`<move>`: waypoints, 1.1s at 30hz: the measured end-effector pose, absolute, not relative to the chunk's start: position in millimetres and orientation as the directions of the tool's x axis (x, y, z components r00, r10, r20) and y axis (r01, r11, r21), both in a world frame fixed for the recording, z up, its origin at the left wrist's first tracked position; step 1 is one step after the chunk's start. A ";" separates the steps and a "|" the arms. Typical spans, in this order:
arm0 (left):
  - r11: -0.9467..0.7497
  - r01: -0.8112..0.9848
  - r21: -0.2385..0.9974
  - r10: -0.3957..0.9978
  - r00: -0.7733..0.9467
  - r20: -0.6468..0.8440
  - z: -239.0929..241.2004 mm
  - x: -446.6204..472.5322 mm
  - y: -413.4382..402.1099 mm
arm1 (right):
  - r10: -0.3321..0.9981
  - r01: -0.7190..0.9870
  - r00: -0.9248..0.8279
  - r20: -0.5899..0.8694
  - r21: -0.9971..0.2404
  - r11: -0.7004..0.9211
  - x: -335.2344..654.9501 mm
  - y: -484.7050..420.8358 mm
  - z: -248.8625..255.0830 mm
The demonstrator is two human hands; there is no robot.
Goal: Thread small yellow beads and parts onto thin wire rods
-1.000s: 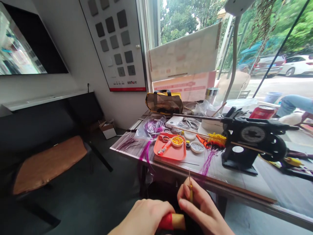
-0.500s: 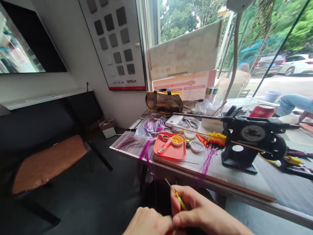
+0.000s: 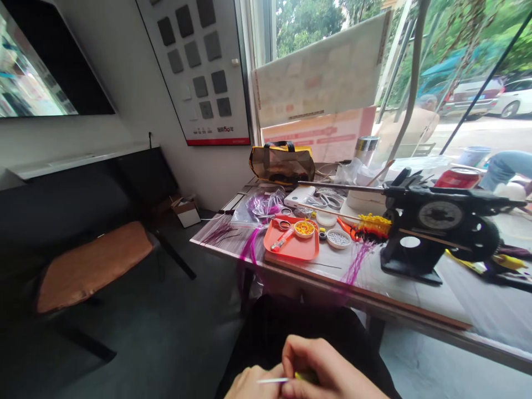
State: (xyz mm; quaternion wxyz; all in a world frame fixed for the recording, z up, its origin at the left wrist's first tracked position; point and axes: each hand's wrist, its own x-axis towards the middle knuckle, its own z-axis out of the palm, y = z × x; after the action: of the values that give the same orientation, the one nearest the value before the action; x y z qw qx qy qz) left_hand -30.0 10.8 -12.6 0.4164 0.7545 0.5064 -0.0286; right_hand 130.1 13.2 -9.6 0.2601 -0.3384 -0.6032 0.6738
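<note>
My right hand (image 3: 322, 366) is closed around a thin tool with a yellow handle (image 3: 307, 377). The tool's pale, slender shaft points left across the back of my left hand (image 3: 252, 383). That hand is curled and touches the right one, low over my dark-clad lap. Its fingertips are hidden, so anything inside them does not show. Both hands are below the front edge of the table (image 3: 432, 302), apart from everything on it.
On the table sit an orange tray (image 3: 291, 252) with a small bowl of yellow pieces (image 3: 304, 228), a dish of pale beads (image 3: 338, 239), purple strands (image 3: 358, 264) and a black hand-cranked machine (image 3: 432, 221). A brown-seated stool (image 3: 95, 263) stands left.
Both hands have dropped lower toward my lap. The tool has swung from pointing up and left to lying nearly level across my left hand. The camera view has shifted slightly.
</note>
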 end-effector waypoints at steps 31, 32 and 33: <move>0.565 0.066 0.822 0.730 0.424 -0.536 -25.7 -19.1 0.1 | 0.655 0.496 -0.443 0.612 -0.441 0.748 131.4 2.6 -38.3; 0.465 0.177 0.867 0.738 0.463 -0.491 -22.9 -21.1 1.2 | 0.653 0.523 -0.474 0.590 -0.408 0.748 131.6 3.2 -33.8; 0.327 0.299 0.896 0.751 0.494 -0.439 -19.2 -23.0 2.0 | 0.693 0.538 -0.470 0.546 -0.445 0.716 131.5 3.5 -29.7</move>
State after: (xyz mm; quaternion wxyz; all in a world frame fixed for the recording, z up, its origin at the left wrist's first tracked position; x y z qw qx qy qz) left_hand -23.0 2.0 -19.2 0.6630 0.5544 0.4734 0.1702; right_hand 131.5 3.5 -29.7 0.3660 -0.3619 -0.8508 0.1059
